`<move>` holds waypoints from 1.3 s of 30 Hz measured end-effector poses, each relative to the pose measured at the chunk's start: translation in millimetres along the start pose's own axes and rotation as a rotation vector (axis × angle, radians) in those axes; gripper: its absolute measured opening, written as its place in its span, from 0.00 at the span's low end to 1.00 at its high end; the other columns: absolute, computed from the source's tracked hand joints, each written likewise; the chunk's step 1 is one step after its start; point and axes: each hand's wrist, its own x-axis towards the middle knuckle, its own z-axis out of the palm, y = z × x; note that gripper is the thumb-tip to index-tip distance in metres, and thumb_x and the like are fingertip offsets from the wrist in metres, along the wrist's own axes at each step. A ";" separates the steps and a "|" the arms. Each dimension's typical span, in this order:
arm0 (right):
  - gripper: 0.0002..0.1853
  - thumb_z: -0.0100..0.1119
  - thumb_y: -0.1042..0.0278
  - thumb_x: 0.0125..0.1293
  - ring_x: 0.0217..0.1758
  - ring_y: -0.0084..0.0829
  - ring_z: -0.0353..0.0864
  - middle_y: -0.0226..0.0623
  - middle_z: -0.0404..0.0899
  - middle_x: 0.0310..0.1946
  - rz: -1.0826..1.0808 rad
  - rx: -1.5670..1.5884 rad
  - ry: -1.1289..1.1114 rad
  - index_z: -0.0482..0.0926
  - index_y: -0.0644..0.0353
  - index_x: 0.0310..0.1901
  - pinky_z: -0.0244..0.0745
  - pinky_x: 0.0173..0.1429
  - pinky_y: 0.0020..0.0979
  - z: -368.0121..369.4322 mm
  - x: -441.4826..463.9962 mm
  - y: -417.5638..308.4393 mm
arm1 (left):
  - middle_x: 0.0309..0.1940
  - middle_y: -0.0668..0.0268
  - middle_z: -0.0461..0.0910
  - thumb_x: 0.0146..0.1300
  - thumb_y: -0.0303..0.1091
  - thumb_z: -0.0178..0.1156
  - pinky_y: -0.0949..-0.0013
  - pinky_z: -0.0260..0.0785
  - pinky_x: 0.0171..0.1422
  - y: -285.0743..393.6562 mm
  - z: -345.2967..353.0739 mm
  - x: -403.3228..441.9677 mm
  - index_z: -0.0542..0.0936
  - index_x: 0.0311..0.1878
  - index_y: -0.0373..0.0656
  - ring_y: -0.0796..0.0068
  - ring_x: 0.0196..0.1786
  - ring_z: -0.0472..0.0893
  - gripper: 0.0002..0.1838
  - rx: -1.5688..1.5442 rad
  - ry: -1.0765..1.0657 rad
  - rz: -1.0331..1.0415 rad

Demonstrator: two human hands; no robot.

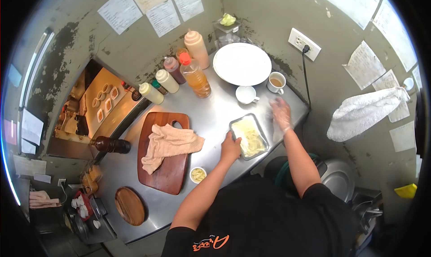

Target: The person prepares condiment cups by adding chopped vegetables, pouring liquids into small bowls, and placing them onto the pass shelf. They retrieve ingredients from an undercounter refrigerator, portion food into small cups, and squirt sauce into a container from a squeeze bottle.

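A rectangular container (266,144) with a dark rim holds pale yellow pieces under what looks like clear film. My left hand (231,148) is bare and grips the container's left edge. Just past its upper right corner is my right hand (282,115), in a thin clear plastic glove. Its fingers are blurred, so I cannot make out a hold. A white cup (246,95) and a mug of brown liquid (276,81) stand beyond my hands. Left of my left forearm sits a small white bowl (198,175) of pale cut pieces.
A pinkish cloth (168,142) lies on a wooden board (157,180). Several squeeze bottles (196,46) and an orange-capped bottle (195,79) line the wall. White plates (242,61) are at the back. A pepper mill (110,144) and wooden plate (130,206) are left.
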 end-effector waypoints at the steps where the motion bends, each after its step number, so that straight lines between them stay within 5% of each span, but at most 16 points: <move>1: 0.28 0.64 0.52 0.67 0.52 0.45 0.85 0.54 0.84 0.49 0.052 0.016 -0.021 0.77 0.66 0.60 0.76 0.58 0.40 -17.3 -2.8 5.3 | 0.38 0.50 0.84 0.69 0.34 0.60 0.61 0.77 0.32 -1.0 17.5 14.9 0.66 0.74 0.44 0.61 0.30 0.84 0.31 0.063 0.018 0.149; 3: 0.32 0.64 0.49 0.67 0.51 0.46 0.84 0.55 0.83 0.50 0.087 -0.036 0.013 0.74 0.68 0.63 0.77 0.58 0.39 -36.4 -4.4 42.2 | 0.48 0.41 0.84 0.68 0.33 0.60 0.55 0.78 0.53 20.7 43.3 31.4 0.72 0.71 0.44 0.46 0.47 0.86 0.28 0.121 0.031 0.393; 5: 0.29 0.64 0.51 0.67 0.49 0.47 0.84 0.55 0.83 0.47 0.398 0.149 -0.199 0.76 0.70 0.59 0.76 0.56 0.40 -65.3 -33.2 9.0 | 0.52 0.40 0.82 0.67 0.34 0.61 0.53 0.71 0.65 62.1 61.2 41.8 0.75 0.69 0.46 0.41 0.58 0.80 0.27 0.096 -0.107 0.351; 8: 0.24 0.63 0.55 0.68 0.47 0.48 0.83 0.56 0.83 0.46 0.124 -0.096 -0.132 0.77 0.71 0.54 0.75 0.55 0.42 -71.5 -53.3 40.1 | 0.53 0.44 0.80 0.68 0.35 0.61 0.51 0.72 0.63 87.7 102.6 68.5 0.74 0.70 0.48 0.42 0.58 0.79 0.26 0.226 -0.021 0.458; 14: 0.17 0.61 0.63 0.69 0.45 0.45 0.82 0.55 0.83 0.42 0.132 -0.064 0.119 0.79 0.72 0.48 0.73 0.55 0.40 -96.3 -14.5 85.4 | 0.52 0.45 0.73 0.66 0.30 0.61 0.49 0.74 0.57 153.0 107.4 73.5 0.74 0.68 0.42 0.45 0.53 0.79 0.26 0.384 -0.085 0.735; 17: 0.17 0.61 0.63 0.70 0.46 0.41 0.82 0.50 0.85 0.45 0.086 -0.008 0.157 0.80 0.71 0.51 0.74 0.55 0.39 -92.5 6.1 92.8 | 0.51 0.52 0.75 0.68 0.32 0.59 0.55 0.74 0.56 151.0 108.7 71.5 0.78 0.62 0.44 0.53 0.51 0.80 0.19 0.343 -0.046 0.680; 20: 0.18 0.60 0.63 0.71 0.44 0.39 0.83 0.48 0.85 0.42 0.086 0.024 0.153 0.80 0.71 0.51 0.75 0.54 0.37 -81.7 16.8 108.5 | 0.49 0.52 0.75 0.63 0.26 0.62 0.55 0.74 0.52 127.3 91.9 61.3 0.76 0.53 0.42 0.52 0.50 0.79 0.15 -0.073 -0.018 0.637; 22: 0.18 0.60 0.62 0.72 0.41 0.37 0.83 0.46 0.84 0.38 0.116 0.132 0.103 0.80 0.70 0.52 0.76 0.52 0.36 -74.8 18.1 88.8 | 0.45 0.57 0.74 0.59 0.24 0.66 0.60 0.72 0.51 102.9 68.1 61.2 0.73 0.46 0.41 0.58 0.47 0.76 0.14 -0.166 0.340 0.647; 25: 0.19 0.60 0.60 0.72 0.36 0.34 0.81 0.40 0.81 0.32 0.450 0.190 -0.007 0.80 0.69 0.54 0.77 0.47 0.34 -75.7 12.8 32.2 | 0.55 0.55 0.69 0.61 0.31 0.70 0.61 0.69 0.57 75.3 -6.5 105.0 0.64 0.64 0.38 0.62 0.50 0.72 0.32 -0.176 0.822 0.258; 27: 0.20 0.60 0.60 0.73 0.33 0.30 0.79 0.38 0.79 0.30 0.447 0.264 0.004 0.78 0.68 0.57 0.76 0.43 0.32 -72.6 9.6 34.9 | 0.58 0.53 0.71 0.65 0.37 0.70 0.64 0.74 0.54 73.7 -67.5 150.8 0.60 0.73 0.39 0.61 0.53 0.76 0.39 -0.371 0.860 0.104; 30: 0.23 0.61 0.60 0.73 0.33 0.24 0.75 0.34 0.78 0.31 0.216 0.010 0.175 0.75 0.67 0.62 0.73 0.40 0.28 -74.0 -2.1 34.7 | 0.61 0.52 0.74 0.66 0.42 0.69 0.68 0.78 0.44 88.9 -114.7 171.8 0.57 0.79 0.46 0.64 0.51 0.81 0.44 -0.433 0.415 0.197; 33: 0.25 0.62 0.62 0.73 0.35 0.20 0.72 0.30 0.76 0.33 0.118 -0.014 0.274 0.73 0.68 0.66 0.70 0.41 0.24 -77.2 -4.5 24.8 | 0.61 0.53 0.76 0.65 0.42 0.71 0.71 0.78 0.35 92.8 -122.7 200.1 0.60 0.79 0.51 0.69 0.45 0.83 0.43 -0.427 0.327 0.272; 39: 0.24 0.61 0.70 0.73 0.39 0.19 0.69 0.29 0.72 0.38 0.130 0.235 0.180 0.71 0.72 0.66 0.68 0.47 0.22 -69.0 15.9 -8.8 | 0.64 0.57 0.73 0.66 0.41 0.70 0.68 0.80 0.46 123.8 -120.3 235.8 0.57 0.81 0.52 0.70 0.46 0.84 0.45 -0.445 0.219 0.256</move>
